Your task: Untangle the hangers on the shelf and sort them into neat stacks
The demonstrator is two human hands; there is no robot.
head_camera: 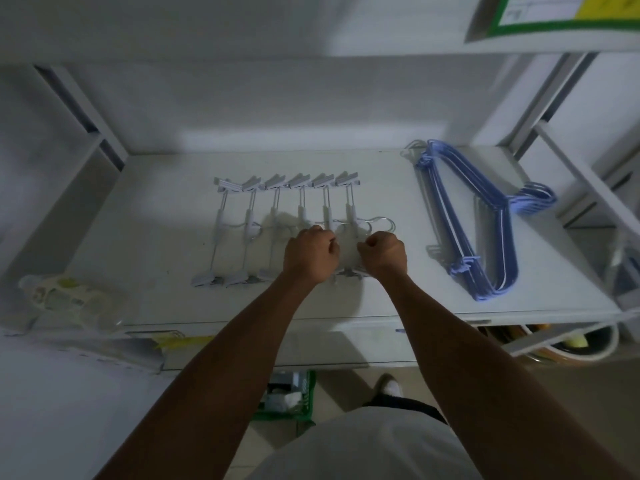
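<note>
On shelf (156, 220): left hand (311, 252), right hand (382, 251) pinch clip hangers (275, 183); blue hanger stack (498, 216) right, bottle (69, 299) left.

A: Clip hangers (277, 183), what colour?
B: All 6 white, same as shelf (156, 220). Blue hangers (446, 216) at rt: periwinkle w/ thin white stripe.
A: Anything else?
B: Crate (277, 415) green. Sign (561, 12) has green border, yellow patch. Shirt (363, 445) white.

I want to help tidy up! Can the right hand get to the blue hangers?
Probably yes. The blue hangers lie on the shelf beside the right hand, nothing between. It seems to pinch the white clip hangers, so it must let go first.
</note>
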